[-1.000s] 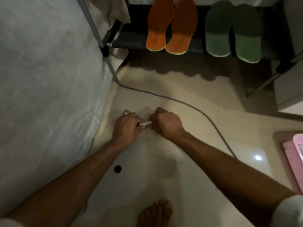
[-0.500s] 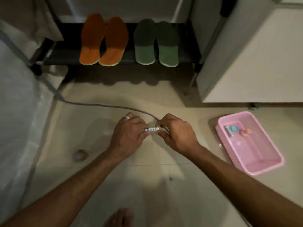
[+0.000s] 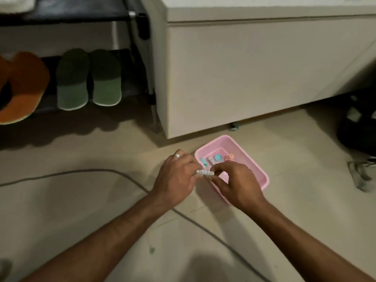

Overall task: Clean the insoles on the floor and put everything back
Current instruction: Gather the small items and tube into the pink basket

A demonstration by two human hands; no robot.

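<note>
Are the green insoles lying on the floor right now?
No, the green insoles sit side by side on the low dark shelf of the rack, next to the orange insoles, above the floor.

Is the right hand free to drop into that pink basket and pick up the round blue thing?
Probably not yet. The right hand hovers over the pink basket, close to the round blue thing, but it and the left hand both pinch a small white tube.

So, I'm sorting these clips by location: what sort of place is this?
Probably a home, by an entryway or bedroom: a low dark shoe rack holding green insoles, a tiled floor and a pink plastic basket.
</note>
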